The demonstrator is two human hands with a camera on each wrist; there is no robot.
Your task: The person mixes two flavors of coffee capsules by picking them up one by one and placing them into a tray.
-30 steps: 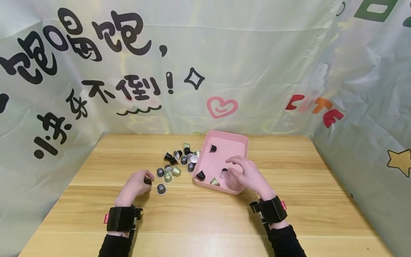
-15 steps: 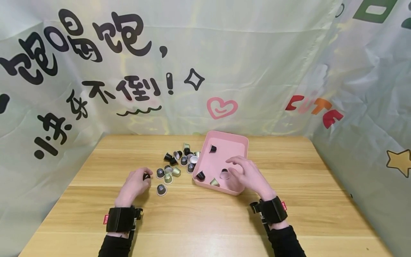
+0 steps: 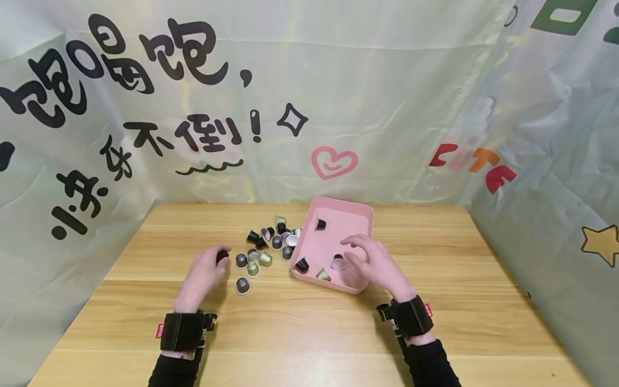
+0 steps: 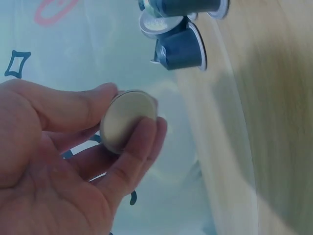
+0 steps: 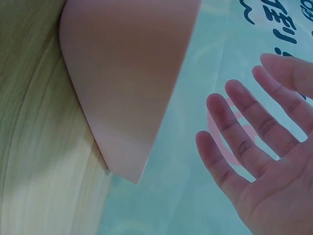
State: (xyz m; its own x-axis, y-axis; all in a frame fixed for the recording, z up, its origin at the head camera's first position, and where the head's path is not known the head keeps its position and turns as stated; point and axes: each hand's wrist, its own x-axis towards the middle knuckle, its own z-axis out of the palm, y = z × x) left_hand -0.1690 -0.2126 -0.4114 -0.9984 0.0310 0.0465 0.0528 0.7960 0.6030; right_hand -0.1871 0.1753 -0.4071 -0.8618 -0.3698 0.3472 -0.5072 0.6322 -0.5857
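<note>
One dark capsule sits at far left, pinched narrowly between the thumb and fingers of the left hand — its pale round lid faces the wrist camera. Just right of that hand, a lone grey capsule stands lid-down on the wooden table. Beyond it, loose capsules scatter toward the pink tray. Four capsules show inside — the right hand hangs over its right part, fingers spread wide.

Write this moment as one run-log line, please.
left hand: pinching black capsule | right hand: empty, by tray | tray: four capsules visible | table: more capsules, left of tray
</note>
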